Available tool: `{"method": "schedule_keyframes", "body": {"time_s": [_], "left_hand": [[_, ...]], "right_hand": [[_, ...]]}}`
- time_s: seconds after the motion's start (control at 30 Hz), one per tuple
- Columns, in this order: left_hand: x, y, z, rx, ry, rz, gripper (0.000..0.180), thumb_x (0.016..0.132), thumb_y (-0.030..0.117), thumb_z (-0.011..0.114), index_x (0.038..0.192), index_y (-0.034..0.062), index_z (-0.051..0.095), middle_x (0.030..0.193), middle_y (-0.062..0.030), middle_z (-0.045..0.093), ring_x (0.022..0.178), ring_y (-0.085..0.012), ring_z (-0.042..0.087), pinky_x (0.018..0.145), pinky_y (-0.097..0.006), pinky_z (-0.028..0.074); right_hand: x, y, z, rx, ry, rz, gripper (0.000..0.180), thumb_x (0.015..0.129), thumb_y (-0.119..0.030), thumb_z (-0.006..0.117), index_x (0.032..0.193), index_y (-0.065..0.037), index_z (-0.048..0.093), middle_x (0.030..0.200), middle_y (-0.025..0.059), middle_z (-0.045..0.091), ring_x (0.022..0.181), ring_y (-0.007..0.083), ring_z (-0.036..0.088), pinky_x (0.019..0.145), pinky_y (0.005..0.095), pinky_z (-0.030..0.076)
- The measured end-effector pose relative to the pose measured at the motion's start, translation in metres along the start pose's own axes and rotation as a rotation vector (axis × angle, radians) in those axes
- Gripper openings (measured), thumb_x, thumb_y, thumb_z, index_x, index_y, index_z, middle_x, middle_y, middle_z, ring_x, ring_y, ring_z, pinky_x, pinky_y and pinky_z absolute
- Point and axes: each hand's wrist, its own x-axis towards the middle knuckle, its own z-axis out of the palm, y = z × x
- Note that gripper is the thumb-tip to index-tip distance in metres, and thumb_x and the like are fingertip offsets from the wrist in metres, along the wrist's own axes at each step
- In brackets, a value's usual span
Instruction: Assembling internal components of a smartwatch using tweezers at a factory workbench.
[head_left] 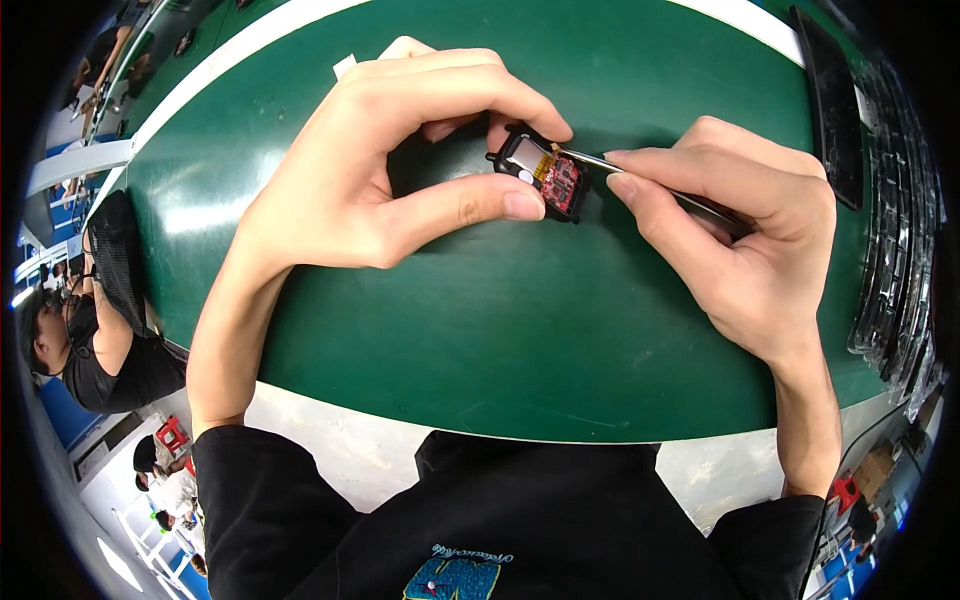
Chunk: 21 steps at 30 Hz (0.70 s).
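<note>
My left hand [400, 150] grips a small black device housing [500, 160] by its edges, thumb on the near side and fingers on the far side. Inside the open housing lie a silver battery-like block [528, 153], a strip of amber tape or flex beside it, and a red circuit board [562, 185]. My right hand [740, 210] pinches a thin metal tool, probably tweezers [590, 159], like a pen. Its tip meets the housing near the upper end of the red board. Whether the tip holds anything is too small to tell.
Green mat [480, 340] covers the table. Stacked clear plastic trays [895, 230] line the right edge, beside a flat black tray [830, 110]. A small white piece [345, 66] shows behind my left hand. Another person [100, 340] sits at the left.
</note>
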Motion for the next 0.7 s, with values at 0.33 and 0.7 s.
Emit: {"method": "schedule_keyframes", "body": {"time_s": [0.33, 0.7], "left_hand": [[0.0010, -0.0015, -0.0008, 0.046, -0.021, 0.032, 0.048, 0.083, 0.033, 0.092, 0.120, 0.0051, 0.082, 0.104, -0.0062, 0.079, 0.084, -0.0186, 0.059, 0.075, -0.033, 0.040], [0.0006, -0.0003, 0.0013, -0.009, 0.012, 0.025, 0.048, 0.079, 0.026, 0.094, 0.121, 0.0071, 0.082, 0.100, -0.0036, 0.076, 0.081, -0.0166, 0.054, 0.077, -0.032, 0.039]], "right_hand": [[-0.0022, -0.0030, -0.0005, -0.034, 0.016, -0.001, 0.022, 0.084, 0.011, 0.084, 0.104, 0.002, 0.087, 0.068, 0.0006, 0.062, 0.055, 0.0050, 0.045, 0.051, 0.0261, 0.029], [-0.0048, 0.0009, 0.0017, -0.080, 0.057, -0.088, 0.021, 0.084, 0.011, 0.084, 0.103, 0.002, 0.087, 0.069, -0.0001, 0.062, 0.054, 0.0042, 0.045, 0.051, 0.0258, 0.029]]}}
